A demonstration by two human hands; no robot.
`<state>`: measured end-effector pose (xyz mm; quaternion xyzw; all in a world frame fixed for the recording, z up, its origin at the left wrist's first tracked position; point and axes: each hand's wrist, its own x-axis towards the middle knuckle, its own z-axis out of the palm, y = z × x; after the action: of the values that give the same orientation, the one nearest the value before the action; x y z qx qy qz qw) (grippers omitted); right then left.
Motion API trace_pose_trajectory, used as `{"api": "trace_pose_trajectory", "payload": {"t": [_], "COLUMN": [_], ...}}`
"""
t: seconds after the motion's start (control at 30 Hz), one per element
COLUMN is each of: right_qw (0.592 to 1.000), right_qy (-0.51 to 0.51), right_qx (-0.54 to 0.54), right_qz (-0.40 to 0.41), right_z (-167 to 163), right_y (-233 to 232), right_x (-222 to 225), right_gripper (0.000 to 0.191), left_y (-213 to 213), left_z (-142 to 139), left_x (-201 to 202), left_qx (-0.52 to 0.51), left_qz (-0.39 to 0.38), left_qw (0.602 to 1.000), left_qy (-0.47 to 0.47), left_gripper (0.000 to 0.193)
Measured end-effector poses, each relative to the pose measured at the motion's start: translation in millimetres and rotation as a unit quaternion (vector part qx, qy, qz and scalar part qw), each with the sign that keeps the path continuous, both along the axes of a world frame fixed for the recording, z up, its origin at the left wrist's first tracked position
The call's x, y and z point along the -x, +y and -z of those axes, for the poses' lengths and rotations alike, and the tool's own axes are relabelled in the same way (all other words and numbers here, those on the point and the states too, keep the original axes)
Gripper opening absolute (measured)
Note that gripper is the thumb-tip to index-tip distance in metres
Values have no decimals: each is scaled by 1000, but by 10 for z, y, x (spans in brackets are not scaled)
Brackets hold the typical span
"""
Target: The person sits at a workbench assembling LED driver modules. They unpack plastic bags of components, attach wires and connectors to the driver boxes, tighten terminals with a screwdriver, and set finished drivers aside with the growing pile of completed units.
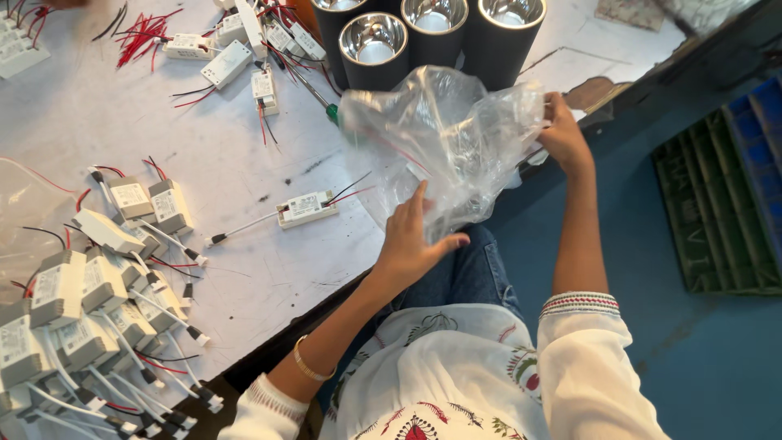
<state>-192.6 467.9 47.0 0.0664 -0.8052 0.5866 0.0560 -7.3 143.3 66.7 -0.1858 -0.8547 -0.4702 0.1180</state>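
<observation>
Both hands are working a clear plastic bag (444,138) at the table (204,163) edge: right hand (564,137) pinching its far side, left hand (411,240) flat underneath, contents unclear, bag not yet emptied

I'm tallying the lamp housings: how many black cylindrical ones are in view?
4, clustered at the table's far edge: one far left, one in front, one in the middle, one on the right. The clear plastic bag may hide more.
</observation>
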Motion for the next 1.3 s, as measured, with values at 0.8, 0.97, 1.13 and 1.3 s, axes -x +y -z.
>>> {"api": "trace_pose_trajectory", "payload": {"t": [0.8,0.97,1.13,1.3], "right_qw": [952,977,968,958], "right_qy": [-9,-8,-40,-31], "right_qx": [207,106,126,87], "right_qz": [-227,-183,-215,-272], "right_z": [-1585,-1558,-1420,-1320], "right_y": [-1774,-2146,-2321,-2383], "right_x": [-87,35,-42,-90], "right_gripper": [45,51,43,31], "left_y": [-3663,-3456,-2007,-1469], "left_z": [-1551,-1082,-690,-412], "left_x": [1204,1139,436,305], "left_qx": [-231,70,-4,145], "left_qz": [-179,-402,-198,-272], "left_qw": [955,847,978,950], "left_qy": [-44,340,72,47], "left_gripper": [14,31,29,52]}}
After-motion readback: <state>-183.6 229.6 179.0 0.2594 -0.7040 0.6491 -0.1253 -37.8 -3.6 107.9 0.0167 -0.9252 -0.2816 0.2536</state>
